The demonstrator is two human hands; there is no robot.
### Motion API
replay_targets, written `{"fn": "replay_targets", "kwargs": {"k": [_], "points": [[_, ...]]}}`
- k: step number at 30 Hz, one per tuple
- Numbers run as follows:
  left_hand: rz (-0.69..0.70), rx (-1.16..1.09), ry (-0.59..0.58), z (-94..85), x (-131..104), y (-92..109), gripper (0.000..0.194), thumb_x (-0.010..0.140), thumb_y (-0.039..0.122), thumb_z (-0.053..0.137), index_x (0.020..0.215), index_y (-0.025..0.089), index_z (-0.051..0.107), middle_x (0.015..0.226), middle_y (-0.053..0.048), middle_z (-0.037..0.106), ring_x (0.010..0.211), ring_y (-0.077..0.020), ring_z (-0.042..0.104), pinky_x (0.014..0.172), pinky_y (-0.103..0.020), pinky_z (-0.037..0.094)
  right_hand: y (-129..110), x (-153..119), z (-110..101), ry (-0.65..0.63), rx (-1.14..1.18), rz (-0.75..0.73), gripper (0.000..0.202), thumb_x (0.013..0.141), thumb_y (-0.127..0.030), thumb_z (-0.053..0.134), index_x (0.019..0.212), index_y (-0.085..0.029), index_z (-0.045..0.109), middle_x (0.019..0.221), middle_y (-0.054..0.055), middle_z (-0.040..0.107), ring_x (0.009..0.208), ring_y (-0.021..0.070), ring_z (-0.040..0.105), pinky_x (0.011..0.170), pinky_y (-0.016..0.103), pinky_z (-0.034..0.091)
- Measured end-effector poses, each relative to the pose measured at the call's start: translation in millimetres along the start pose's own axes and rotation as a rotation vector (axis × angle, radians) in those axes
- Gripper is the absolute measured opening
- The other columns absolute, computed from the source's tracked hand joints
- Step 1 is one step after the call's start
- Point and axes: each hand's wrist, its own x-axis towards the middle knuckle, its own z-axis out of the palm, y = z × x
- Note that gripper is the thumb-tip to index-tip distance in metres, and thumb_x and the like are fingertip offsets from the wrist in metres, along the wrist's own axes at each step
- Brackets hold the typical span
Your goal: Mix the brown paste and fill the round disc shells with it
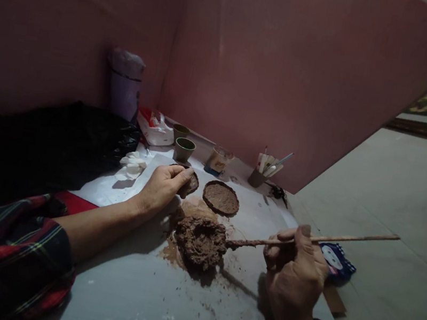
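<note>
My left hand (164, 185) pinches the edge of a small brown clay piece (192, 185) between thumb and fingers, partly hidden behind them. In my right hand (294, 275) is a thin wooden stick (359, 238), gripped like a pen. Its clay-coated end points left and reaches the edge of a rough, wet-looking clay mound (202, 242) with a hollow in its top. Just behind the mound lies a flat, round clay disc (221, 198) with a raised rim. Neither hand touches that disc.
Two cups (185, 150) stand at the back beside a white and red bag (157, 128). A stained jar (218, 161) and a pot of tools (258, 177) are farther right. Crumpled tissue (131, 165) lies left, a blue packet (337, 261) at the table's right edge.
</note>
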Motion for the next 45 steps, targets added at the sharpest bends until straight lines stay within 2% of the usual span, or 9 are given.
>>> {"fn": "replay_targets", "kwargs": {"k": [9, 13, 17, 22, 25, 31, 34, 39, 45], "points": [[0.012, -0.004, -0.002, 1.0, 1.0, -1.3, 0.036, 0.081, 0.033, 0.052, 0.051, 0.014, 0.049, 0.046, 0.003, 0.047, 0.038, -0.0053, 0.037, 0.037, -0.019, 0.025, 1.5, -3.7, 0.8, -0.022, -0.056, -0.002, 0.035, 0.078, -0.044, 0.064, 0.062, -0.015, 0.055, 0.045, -0.006, 0.049, 0.032, 0.0053, 0.044, 0.028, 0.014, 0.028], [0.005, 0.009, -0.005, 0.4, 0.8, -2.3, 0.037, 0.082, 0.035, 0.052, 0.051, 0.014, 0.049, 0.046, 0.003, 0.046, 0.038, -0.0051, 0.036, 0.037, -0.019, 0.025, -1.8, -6.1, 0.2, -0.013, -0.016, -0.044, 0.031, 0.081, -0.039, 0.062, 0.062, -0.015, 0.055, 0.049, -0.004, 0.051, 0.034, 0.0053, 0.045, 0.029, 0.015, 0.03], [0.007, 0.035, 0.007, -0.7, 1.2, -3.7, 0.038, 0.082, 0.036, 0.052, 0.05, 0.014, 0.05, 0.046, 0.002, 0.047, 0.039, -0.0057, 0.038, 0.037, -0.019, 0.026, -1.8, -7.8, -3.2, -0.139, 0.034, 0.004, 0.033, 0.084, -0.039, 0.058, 0.061, -0.015, 0.056, 0.049, -0.004, 0.051, 0.033, 0.0045, 0.045, 0.031, 0.015, 0.032], [0.002, 0.038, 0.014, -0.3, 0.3, -4.1, 0.037, 0.081, 0.035, 0.052, 0.051, 0.015, 0.05, 0.045, 0.002, 0.047, 0.038, -0.006, 0.037, 0.037, -0.02, 0.026, 5.2, -10.2, -3.6, -0.279, 0.008, 0.157, 0.034, 0.077, -0.043, 0.066, 0.06, -0.015, 0.056, 0.048, -0.004, 0.053, 0.029, 0.0044, 0.045, 0.025, 0.013, 0.026], [0.001, 0.024, 0.013, 0.0, 0.1, -4.1, 0.036, 0.082, 0.035, 0.052, 0.052, 0.015, 0.05, 0.044, 0.003, 0.046, 0.038, -0.0061, 0.037, 0.037, -0.02, 0.026, 6.4, -9.3, -1.3, -0.255, -0.018, 0.207, 0.035, 0.073, -0.046, 0.068, 0.062, -0.015, 0.057, 0.045, -0.004, 0.054, 0.029, 0.0058, 0.047, 0.026, 0.012, 0.03], [-0.003, 0.043, 0.019, -0.4, 1.9, -5.8, 0.036, 0.081, 0.036, 0.054, 0.052, 0.014, 0.051, 0.047, 0.002, 0.048, 0.039, -0.0053, 0.038, 0.037, -0.019, 0.025, 5.1, -5.4, 0.8, -0.187, -0.062, 0.18, 0.034, 0.072, -0.046, 0.069, 0.063, -0.015, 0.056, 0.039, -0.004, 0.052, 0.029, 0.0071, 0.047, 0.025, 0.012, 0.03], [-0.014, 0.03, 0.016, -0.7, 1.7, -5.8, 0.035, 0.081, 0.036, 0.054, 0.054, 0.015, 0.051, 0.047, 0.003, 0.048, 0.037, -0.0051, 0.037, 0.036, -0.019, 0.025, 3.6, -3.7, -0.7, -0.141, -0.039, 0.11, 0.032, 0.075, -0.043, 0.067, 0.062, -0.015, 0.055, 0.041, -0.005, 0.051, 0.028, 0.0055, 0.044, 0.024, 0.012, 0.026], [-0.02, 0.031, 0.013, -1.2, 0.1, -4.4, 0.035, 0.082, 0.035, 0.053, 0.053, 0.015, 0.05, 0.045, 0.003, 0.048, 0.036, -0.0055, 0.038, 0.037, -0.019, 0.026, 0.7, -1.7, -2.1, -0.083, 0.052, 0.012, 0.03, 0.082, -0.037, 0.06, 0.061, -0.016, 0.054, 0.042, -0.006, 0.049, 0.029, 0.0039, 0.041, 0.029, 0.013, 0.029], [-0.023, 0.042, 0.014, -0.9, 0.6, -3.5, 0.035, 0.081, 0.036, 0.054, 0.052, 0.015, 0.051, 0.045, 0.003, 0.048, 0.037, -0.0061, 0.037, 0.037, -0.02, 0.026, 3.0, -4.0, 2.1, -0.202, 0.012, 0.207, 0.032, 0.075, -0.045, 0.066, 0.064, -0.016, 0.056, 0.041, -0.003, 0.053, 0.031, 0.0073, 0.046, 0.026, 0.013, 0.028]]}}
